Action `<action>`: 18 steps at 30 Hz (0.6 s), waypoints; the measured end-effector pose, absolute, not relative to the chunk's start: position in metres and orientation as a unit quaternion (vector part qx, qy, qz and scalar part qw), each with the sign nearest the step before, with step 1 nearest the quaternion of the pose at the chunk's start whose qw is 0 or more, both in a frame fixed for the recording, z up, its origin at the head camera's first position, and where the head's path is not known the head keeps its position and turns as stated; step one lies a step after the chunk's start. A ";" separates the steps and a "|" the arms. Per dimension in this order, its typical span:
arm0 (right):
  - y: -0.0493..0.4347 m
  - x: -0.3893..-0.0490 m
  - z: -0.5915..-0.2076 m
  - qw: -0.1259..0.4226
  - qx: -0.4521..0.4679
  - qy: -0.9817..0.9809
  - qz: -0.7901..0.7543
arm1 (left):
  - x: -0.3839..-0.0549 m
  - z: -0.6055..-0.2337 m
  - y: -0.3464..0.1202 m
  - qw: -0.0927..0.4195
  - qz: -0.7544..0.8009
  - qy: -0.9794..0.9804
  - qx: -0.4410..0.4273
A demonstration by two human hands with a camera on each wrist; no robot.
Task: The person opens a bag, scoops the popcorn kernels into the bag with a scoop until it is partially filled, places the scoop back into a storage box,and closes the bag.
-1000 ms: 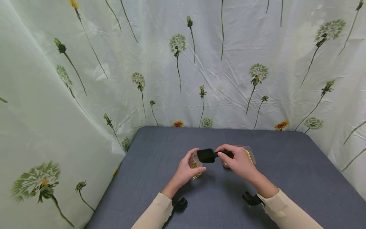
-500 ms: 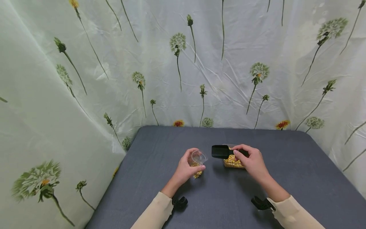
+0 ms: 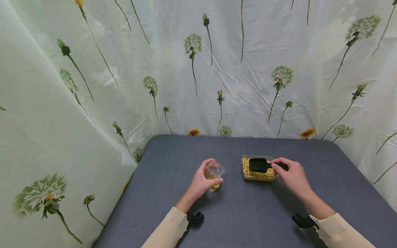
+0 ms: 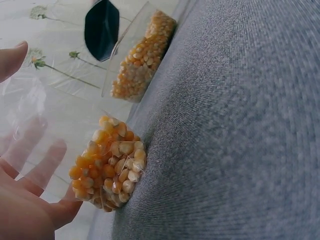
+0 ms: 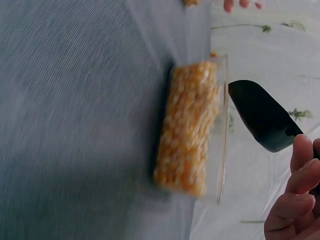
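My left hand [image 3: 200, 181] holds a clear plastic cup [image 3: 216, 168], fingers and thumb around its sides. Corn kernels [image 4: 112, 165] fill the lower part of the cup, which tilts to the right in the head view. With the right hand [image 3: 293, 175] I grip the handle of a black scoop [image 3: 258, 165]. The scoop hangs over a clear rectangular container [image 3: 258, 178] that is well filled with corn kernels. In the right wrist view the scoop's blade [image 5: 260, 115] stands just above the container's rim, apart from the kernels.
A dark grey cloth covers the table [image 3: 186, 151]. Behind and to the left hangs a pale curtain [image 3: 124, 69] printed with dandelions. Each wrist wears a black strap [image 3: 196, 219].
My right hand has moved right with the scoop, from over the cup to over the container. The left hand stays in place, holding the cup.
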State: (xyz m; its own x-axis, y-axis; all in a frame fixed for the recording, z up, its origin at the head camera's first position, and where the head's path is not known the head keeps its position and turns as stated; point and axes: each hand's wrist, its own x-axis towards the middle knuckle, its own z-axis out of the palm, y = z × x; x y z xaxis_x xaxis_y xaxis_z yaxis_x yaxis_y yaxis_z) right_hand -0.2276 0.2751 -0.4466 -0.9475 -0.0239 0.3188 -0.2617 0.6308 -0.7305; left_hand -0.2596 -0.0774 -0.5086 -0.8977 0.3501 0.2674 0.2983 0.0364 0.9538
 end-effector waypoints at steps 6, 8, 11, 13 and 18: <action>0.293 -0.226 -0.441 0.134 0.076 -0.912 0.381 | -0.261 -0.509 -0.079 0.018 0.656 0.719 0.229; 0.298 -0.227 -0.438 0.130 0.073 -0.919 0.366 | -0.261 -0.508 -0.079 0.020 0.656 0.721 0.224; 0.305 -0.227 -0.432 0.126 0.074 -0.926 0.348 | -0.261 -0.507 -0.079 0.021 0.654 0.724 0.219; 0.308 -0.228 -0.429 0.123 0.076 -0.930 0.339 | -0.261 -0.507 -0.078 0.019 0.649 0.729 0.217; 0.311 -0.231 -0.428 0.104 0.074 -0.939 0.320 | -0.260 -0.507 -0.078 0.013 0.643 0.734 0.219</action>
